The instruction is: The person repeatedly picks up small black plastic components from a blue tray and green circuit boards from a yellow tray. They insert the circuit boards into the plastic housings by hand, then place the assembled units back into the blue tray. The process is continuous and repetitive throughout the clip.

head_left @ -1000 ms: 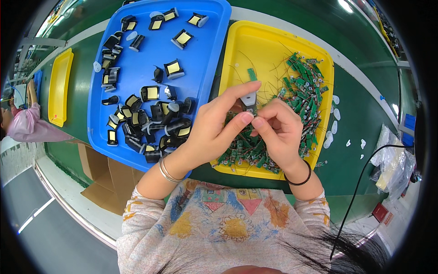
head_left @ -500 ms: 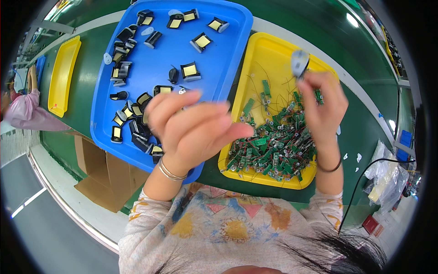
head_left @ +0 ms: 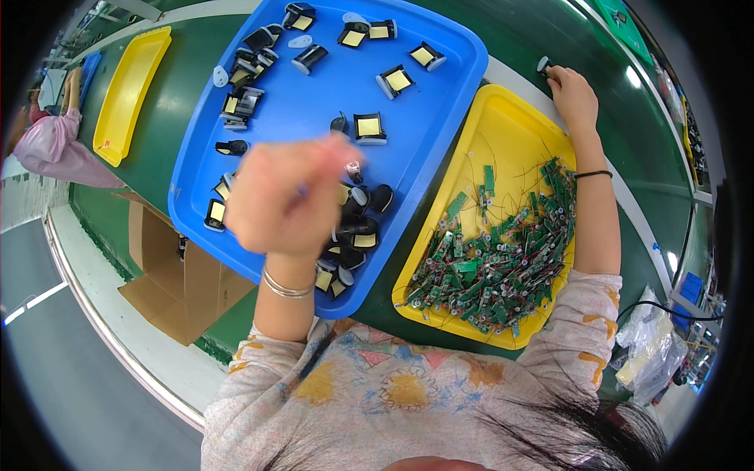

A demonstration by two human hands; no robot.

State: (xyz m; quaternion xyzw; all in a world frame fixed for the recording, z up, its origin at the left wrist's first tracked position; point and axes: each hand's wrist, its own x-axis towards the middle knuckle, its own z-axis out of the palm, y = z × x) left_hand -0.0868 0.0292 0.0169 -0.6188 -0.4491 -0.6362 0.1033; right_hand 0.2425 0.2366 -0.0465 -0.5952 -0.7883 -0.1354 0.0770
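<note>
My left hand (head_left: 287,200) hovers over the near part of a blue tray (head_left: 452,94). It is blurred, with fingers curled closed; whatever they may hold is hidden. Around it in the tray lie black plastic housings with pale yellow pads and grey ends, such as one housing (head_left: 369,128). My right hand (head_left: 572,90) reaches far right, past a yellow tray (head_left: 491,98). Its fingertips pinch a small black-and-grey plastic piece (head_left: 543,66) at the green tabletop. Inside the yellow tray is a heap of small green circuit boards (head_left: 479,275) with thin wires.
Another yellow tray (head_left: 133,94) is on the green table at far left, near a person in pink (head_left: 59,145). An open cardboard box (head_left: 177,275) stands below the blue tray's left edge. Clear plastic bags (head_left: 652,345) and a black cable are at right.
My right hand has gone from above the yellow tray out to the far right tabletop with the plastic piece. The left hand's fingers have curled in. The view has shifted, so the trays appear further right.
</note>
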